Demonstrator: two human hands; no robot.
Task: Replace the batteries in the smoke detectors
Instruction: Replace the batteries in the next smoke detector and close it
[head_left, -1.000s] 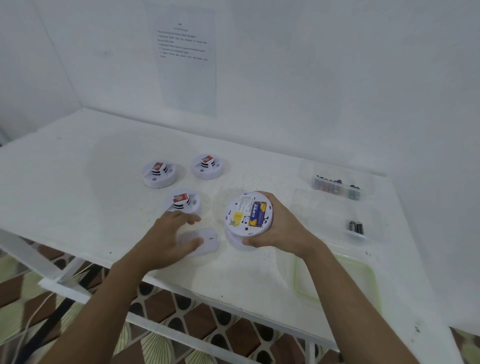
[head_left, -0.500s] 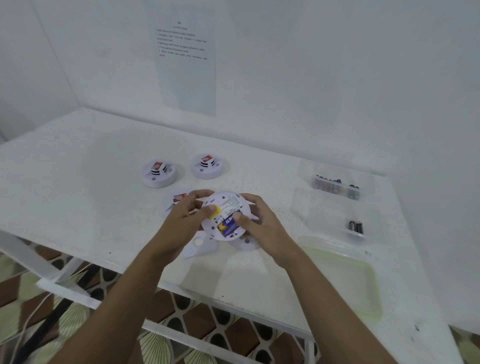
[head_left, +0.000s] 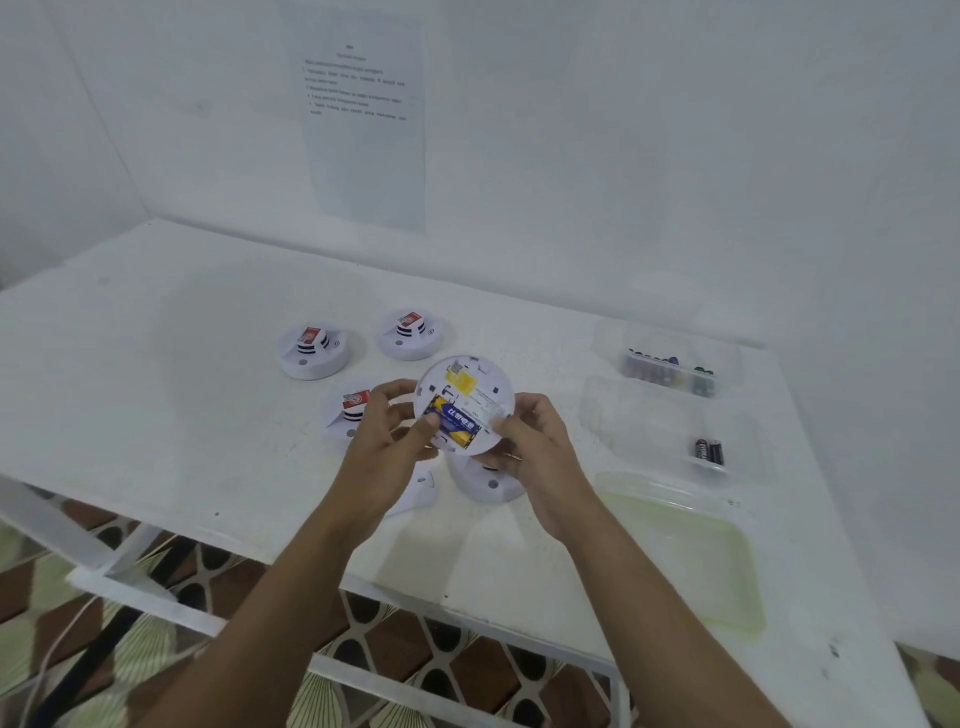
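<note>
Fingers: both hands pinch a round white smoke detector base (head_left: 470, 395) held above the table, its back turned up; left hand (head_left: 387, 441) thumb on the blue-and-yellow battery (head_left: 453, 420) seated in it, right hand (head_left: 530, 447) gripping the right rim.
Far clear plastic tray (head_left: 670, 358): a row of mixed batteries, too small to count.
Middle clear tray (head_left: 675, 441): two black batteries (head_left: 708, 451).
Near green-tinted tray (head_left: 691, 551): contents cannot be told.
Upright white detectors with red labels: three (head_left: 312, 349) (head_left: 410, 332) (head_left: 349, 410), on the white table (head_left: 156, 364) left of the hands.
Under the hands: one white detector shell (head_left: 480, 483), one small white cover (head_left: 418, 491).
</note>
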